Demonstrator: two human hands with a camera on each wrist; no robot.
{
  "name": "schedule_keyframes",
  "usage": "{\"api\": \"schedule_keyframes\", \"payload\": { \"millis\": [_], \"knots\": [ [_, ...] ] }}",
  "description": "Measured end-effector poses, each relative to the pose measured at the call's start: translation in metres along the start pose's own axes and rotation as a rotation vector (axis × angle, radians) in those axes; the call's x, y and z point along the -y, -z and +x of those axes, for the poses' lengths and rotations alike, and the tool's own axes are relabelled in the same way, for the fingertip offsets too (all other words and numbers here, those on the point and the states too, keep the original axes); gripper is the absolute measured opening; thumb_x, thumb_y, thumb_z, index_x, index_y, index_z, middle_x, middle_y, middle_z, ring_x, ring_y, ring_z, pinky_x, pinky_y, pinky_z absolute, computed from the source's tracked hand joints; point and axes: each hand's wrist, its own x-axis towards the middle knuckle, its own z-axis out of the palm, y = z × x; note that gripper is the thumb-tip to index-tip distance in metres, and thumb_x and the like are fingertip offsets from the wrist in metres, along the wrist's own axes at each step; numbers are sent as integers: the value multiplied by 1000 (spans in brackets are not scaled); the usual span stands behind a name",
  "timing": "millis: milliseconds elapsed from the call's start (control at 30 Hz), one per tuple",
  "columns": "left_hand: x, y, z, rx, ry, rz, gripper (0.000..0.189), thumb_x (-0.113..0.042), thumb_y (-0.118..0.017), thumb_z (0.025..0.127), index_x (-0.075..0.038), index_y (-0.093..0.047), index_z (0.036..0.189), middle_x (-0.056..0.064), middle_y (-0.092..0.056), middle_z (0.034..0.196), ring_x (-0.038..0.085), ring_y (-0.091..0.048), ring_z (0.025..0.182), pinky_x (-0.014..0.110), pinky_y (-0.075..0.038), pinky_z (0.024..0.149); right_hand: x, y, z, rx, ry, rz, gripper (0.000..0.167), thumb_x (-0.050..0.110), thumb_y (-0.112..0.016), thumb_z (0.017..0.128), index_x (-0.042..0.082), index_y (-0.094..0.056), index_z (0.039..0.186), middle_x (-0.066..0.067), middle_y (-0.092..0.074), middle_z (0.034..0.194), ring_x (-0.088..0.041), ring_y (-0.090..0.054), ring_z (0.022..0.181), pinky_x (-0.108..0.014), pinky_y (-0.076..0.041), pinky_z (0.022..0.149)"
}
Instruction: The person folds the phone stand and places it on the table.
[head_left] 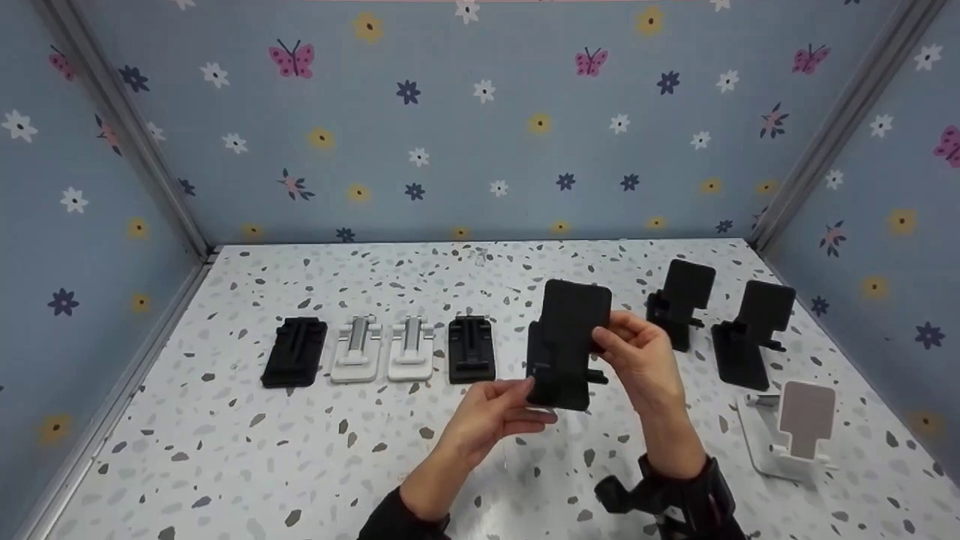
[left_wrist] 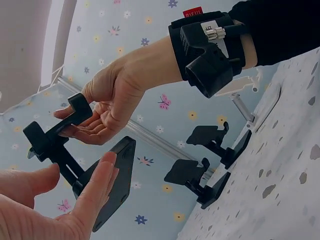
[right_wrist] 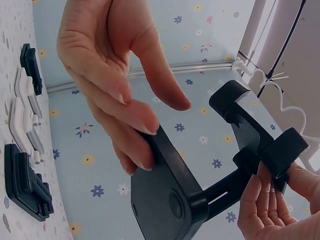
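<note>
A black phone stand (head_left: 576, 330), unfolded, is held up off the table in front of me. My right hand (head_left: 641, 356) pinches the side of its upper plate between thumb and fingers. At the lower left of the stand is my left hand (head_left: 491, 420). In the right wrist view, the left hand's fingertips touch the edge of the flat base (right_wrist: 167, 190), while its thumb is held apart from it. The left wrist view shows these fingers (left_wrist: 100, 185) nearly straight along the base, with the stand's arm (left_wrist: 67, 162) slanting up to the plate in the right hand.
Folded stands lie in a row on the left: a black one (head_left: 295, 352), two white ones (head_left: 357, 349) (head_left: 411, 349) and another black one (head_left: 472, 349). Unfolded on the right stand two black ones (head_left: 681, 304) (head_left: 754, 334) and a white one (head_left: 802, 427). Patterned walls (head_left: 480, 150) surround the speckled table (head_left: 300, 450).
</note>
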Motion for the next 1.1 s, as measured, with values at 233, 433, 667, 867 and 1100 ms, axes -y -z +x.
{"api": "schedule_keyframes", "payload": {
  "millis": [233, 433, 667, 867, 1100],
  "knots": [
    [-1, -2, -4, -60, -69, 119, 30, -7, -52, 89, 18, -53, 104, 28, -62, 87, 27, -65, 72, 33, -55, 66, 5, -4, -6, 83, 32, -122, 28, -18, -59, 73, 3, -62, 91, -8, -63, 83, -17, -61, 76, -25, -53, 68],
    [-2, -3, -7, -57, -100, 190, 24, -3, -51, 88, 18, -55, 99, 28, -63, 80, 26, -65, 69, 32, -56, 64, 10, -10, -12, 62, 104, -278, 24, -11, -68, 68, -9, -57, 89, -11, -62, 78, -19, -60, 71, -28, -54, 66],
    [-4, -3, -7, -59, -132, 234, 22, 0, -49, 87, 18, -55, 98, 27, -63, 81, 26, -65, 68, 33, -56, 64, 11, -14, -17, 63, 196, -372, 24, -15, -66, 69, -19, -52, 89, -9, -61, 76, -18, -59, 69, -26, -54, 63],
    [-5, -4, -8, -57, -142, 245, 22, 0, -49, 87, 19, -54, 97, 28, -62, 80, 26, -65, 67, 33, -56, 64, 5, -17, -16, 26, 281, -421, 23, -14, -67, 68, -17, -53, 85, -10, -60, 73, -17, -58, 65, -24, -53, 59],
    [-7, -6, -12, -60, -143, 232, 24, 0, -49, 87, 21, -52, 100, 29, -62, 81, 27, -65, 68, 32, -56, 63, -7, -18, -10, -28, 423, -501, 21, -16, -69, 65, -13, -54, 79, -11, -57, 68, -15, -56, 61, -21, -50, 58]
  ]
}}
